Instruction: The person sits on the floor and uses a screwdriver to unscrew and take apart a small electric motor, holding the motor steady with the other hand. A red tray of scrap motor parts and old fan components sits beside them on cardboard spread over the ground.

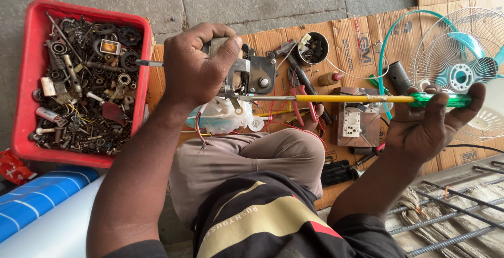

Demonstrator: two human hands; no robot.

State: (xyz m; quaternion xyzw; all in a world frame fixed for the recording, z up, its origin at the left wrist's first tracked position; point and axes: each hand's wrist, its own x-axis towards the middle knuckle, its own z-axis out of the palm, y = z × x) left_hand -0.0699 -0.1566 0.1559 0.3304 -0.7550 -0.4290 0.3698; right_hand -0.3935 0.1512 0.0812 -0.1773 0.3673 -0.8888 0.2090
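Observation:
My left hand (197, 63) is closed around a small grey metal fan gearbox part (252, 74), held above my bent knee. My right hand (433, 124) grips the green transparent handle of a long screwdriver (346, 99) with a yellow shaft. The screwdriver lies level, and its steel tip reaches the metal part by my left hand. Under the part sits a white and teal fan motor housing (223, 119) with red wires.
A red plastic crate (29, 79) of mixed metal parts stands at left. Flattened cardboard (352, 37) carries pliers (304, 103), a small round tin (315, 48), a switch board (357, 124) and a white fan guard (462, 58). Steel bars (451, 216) lie at lower right.

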